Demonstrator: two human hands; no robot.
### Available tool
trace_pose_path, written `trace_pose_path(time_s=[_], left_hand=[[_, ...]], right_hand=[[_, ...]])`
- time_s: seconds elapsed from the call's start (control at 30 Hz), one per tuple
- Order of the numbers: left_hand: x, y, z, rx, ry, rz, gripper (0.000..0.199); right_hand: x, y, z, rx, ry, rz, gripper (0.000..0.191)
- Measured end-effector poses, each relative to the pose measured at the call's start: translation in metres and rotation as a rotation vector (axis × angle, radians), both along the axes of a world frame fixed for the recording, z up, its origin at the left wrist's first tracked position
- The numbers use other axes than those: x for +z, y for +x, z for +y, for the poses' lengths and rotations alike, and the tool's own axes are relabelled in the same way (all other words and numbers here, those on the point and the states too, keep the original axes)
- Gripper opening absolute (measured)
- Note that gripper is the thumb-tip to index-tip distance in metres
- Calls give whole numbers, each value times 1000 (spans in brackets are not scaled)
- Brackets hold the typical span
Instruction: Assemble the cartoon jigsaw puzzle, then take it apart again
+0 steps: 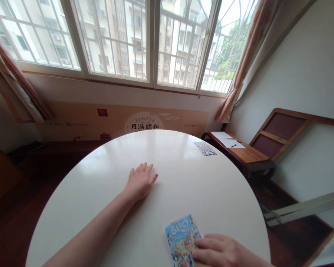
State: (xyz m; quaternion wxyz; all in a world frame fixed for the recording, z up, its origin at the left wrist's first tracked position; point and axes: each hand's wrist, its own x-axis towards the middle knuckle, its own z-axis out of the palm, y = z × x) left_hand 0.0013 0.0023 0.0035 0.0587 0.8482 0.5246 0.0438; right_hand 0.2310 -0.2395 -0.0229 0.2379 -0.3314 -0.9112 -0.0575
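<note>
The desk (105, 193) at centre has a smooth, glossy top. The Bluey booklet (180, 237) at lower centre looks like smooth printed paper. At right, matt paper sheets (228, 142) lie on a faintly shiny wooden top (247, 155). 2 soft cloth curtains (15, 79) hang upper left and upper right.

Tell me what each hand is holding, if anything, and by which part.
The left hand holds nothing. The right hand has its fingers over the right edge of the Bluey-printed item; whether it grips it cannot be told.
</note>
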Motion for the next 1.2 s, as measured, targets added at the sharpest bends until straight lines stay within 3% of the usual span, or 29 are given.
trace_pose_path(time_s=[0.1, 0.2, 0.43, 0.5, 0.57, 0.8, 1.0, 1.2], left_hand=[[-2, 1, 1, 18, -23, 8, 61], [-4, 1, 3, 20, -24, -1, 61], [-5, 0, 5, 14, -17, -7, 60], [-5, 0, 5, 14, -14, -3, 60], [-6, 0, 5, 20, -14, 3, 60], [-7, 1, 6, 36, -13, 5, 58], [-5, 0, 5, 39, -26, 17, 58], [-5, -1, 5, 35, -15, 36, 57]], right_hand=[[24, 28, 9, -124, -8, -121, 25], [27, 75, 22, -267, -19, -160, 29], [-10, 215, 69, -775, -162, -1, 43], [-18, 245, 82, -932, -220, 71, 48], [-23, 265, 95, -969, -266, 105, 53], [-34, 275, 131, -1040, -307, 87, 60], [-45, 271, 132, -1050, -259, 148, 59], [-40, 262, 116, -1006, 18, 108, 58]])
